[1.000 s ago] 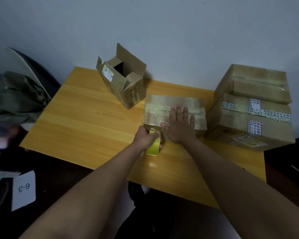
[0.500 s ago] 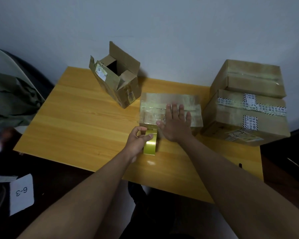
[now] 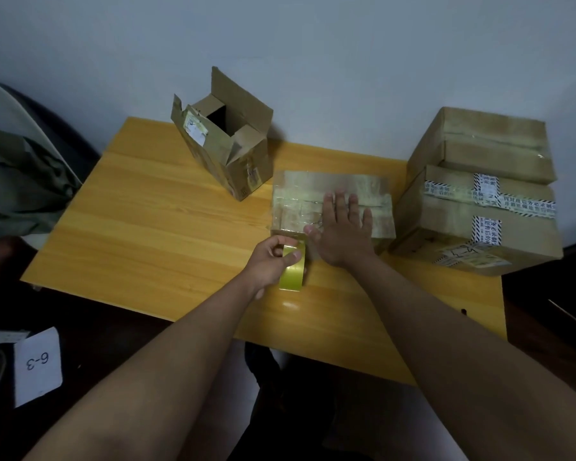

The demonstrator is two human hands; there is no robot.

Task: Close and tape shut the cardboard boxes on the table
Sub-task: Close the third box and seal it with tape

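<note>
A low closed cardboard box [image 3: 376,191], covered with clear tape, lies in the middle of the wooden table [image 3: 153,224]. My right hand [image 3: 341,227] presses flat on its top near the front edge, fingers straight. My left hand [image 3: 271,261] grips a yellow tape roll [image 3: 293,271] just in front of the box's near left corner, above the table. A short strip runs from the roll up to the box's front face. A taller cardboard box [image 3: 226,144] stands behind to the left with its flaps open.
Two closed, taped boxes [image 3: 479,201] are stacked at the table's right end, the smaller on top. A chair with green cloth [image 3: 17,188] sits left of the table. A white card marked 6-3 [image 3: 39,366] lies low on the left. A wall rises right behind the table.
My left hand has drawn the tape roll down and a little away from the box's front face, with its thumb and finger now visibly round the roll. My right hand stays pressed on the box.
</note>
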